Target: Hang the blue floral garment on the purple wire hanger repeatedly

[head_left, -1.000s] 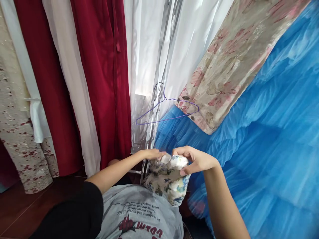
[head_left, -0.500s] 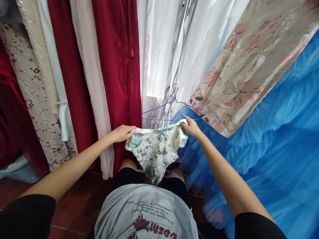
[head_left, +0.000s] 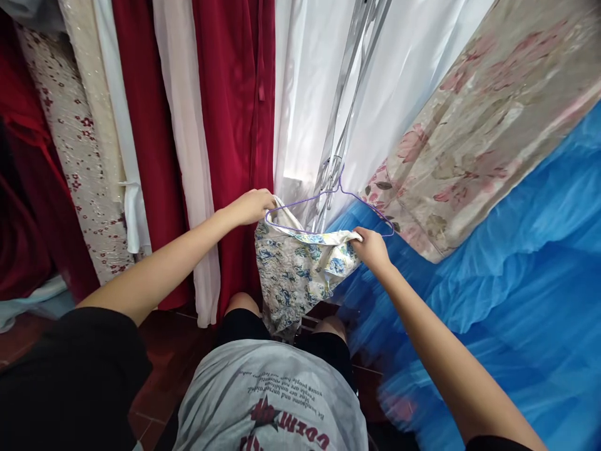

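A white garment (head_left: 300,269) with blue and yellow flowers hangs stretched between my hands; its exact kind is hard to tell. My left hand (head_left: 256,205) is closed on its upper left edge, by the left end of a thin purple hanger (head_left: 305,200). The garment's left edge reaches up around that end of the hanger. On the other side, my right hand (head_left: 373,248) pinches the upper right edge just below the hanger's right end. The hanger's hook is up against a strapped metal fitting (head_left: 331,172), and its lower bar crosses the garment's opening.
Dark red dresses (head_left: 230,94) and a pale pink cloth (head_left: 183,125) hang to the left. White fabric (head_left: 305,81) hangs behind the hanger. At right are a pink-flowered beige dress (head_left: 451,150) and blue tulle (head_left: 507,313). Reddish tiles (head_left: 159,369) cover the floor.
My left hand has risen, drawing the garment's left edge up to the hanger's left end. My right hand has moved slightly right and down with the other edge.
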`<state>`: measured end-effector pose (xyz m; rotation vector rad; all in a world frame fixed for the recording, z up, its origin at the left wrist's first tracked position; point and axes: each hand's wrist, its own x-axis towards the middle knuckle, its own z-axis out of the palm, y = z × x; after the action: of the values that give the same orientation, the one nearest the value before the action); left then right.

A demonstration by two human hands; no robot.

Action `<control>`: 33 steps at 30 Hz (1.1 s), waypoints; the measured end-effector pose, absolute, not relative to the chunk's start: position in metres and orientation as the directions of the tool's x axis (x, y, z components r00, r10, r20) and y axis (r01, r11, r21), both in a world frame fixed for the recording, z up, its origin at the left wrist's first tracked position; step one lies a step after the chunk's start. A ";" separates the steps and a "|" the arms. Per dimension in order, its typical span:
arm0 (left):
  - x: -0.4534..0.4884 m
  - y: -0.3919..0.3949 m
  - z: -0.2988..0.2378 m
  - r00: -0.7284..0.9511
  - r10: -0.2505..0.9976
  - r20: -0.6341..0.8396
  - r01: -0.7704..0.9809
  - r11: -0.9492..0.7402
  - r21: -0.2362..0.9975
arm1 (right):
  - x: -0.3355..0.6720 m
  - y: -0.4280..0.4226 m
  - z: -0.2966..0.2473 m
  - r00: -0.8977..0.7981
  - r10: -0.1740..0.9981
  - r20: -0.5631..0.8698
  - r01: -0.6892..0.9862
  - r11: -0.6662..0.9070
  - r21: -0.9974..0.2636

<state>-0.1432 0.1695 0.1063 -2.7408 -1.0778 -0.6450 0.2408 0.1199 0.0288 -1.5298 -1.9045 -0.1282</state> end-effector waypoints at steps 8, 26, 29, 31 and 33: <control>-0.194 0.149 0.130 0.784 0.543 0.301 0.604 -0.779 -0.169 | 0.216 0.104 0.035 -0.108 0.851 0.514 0.920 0.281 -0.272; -0.063 0.167 0.119 0.211 0.560 0.801 0.634 -0.702 0.324 | 0.199 0.079 0.041 -0.132 0.841 0.525 0.900 0.324 -0.292; -0.075 0.175 0.106 0.146 0.604 0.784 0.616 -0.675 0.405 | 0.228 0.084 0.042 0.020 0.780 0.626 0.841 0.326 -0.432; -0.081 0.178 0.101 0.127 0.629 0.767 0.611 -0.659 0.439 | 0.251 0.092 0.045 0.168 0.721 0.672 0.792 0.307 -0.528; -0.081 0.181 0.098 0.112 0.656 0.746 0.598 -0.644 0.476 | 0.270 0.101 0.051 0.203 0.721 0.663 0.785 0.284 -0.550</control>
<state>-0.0814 0.1815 0.0984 -2.3834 -1.3460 -1.6528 0.2704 0.1008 0.0510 -1.4479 -1.5286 -0.0790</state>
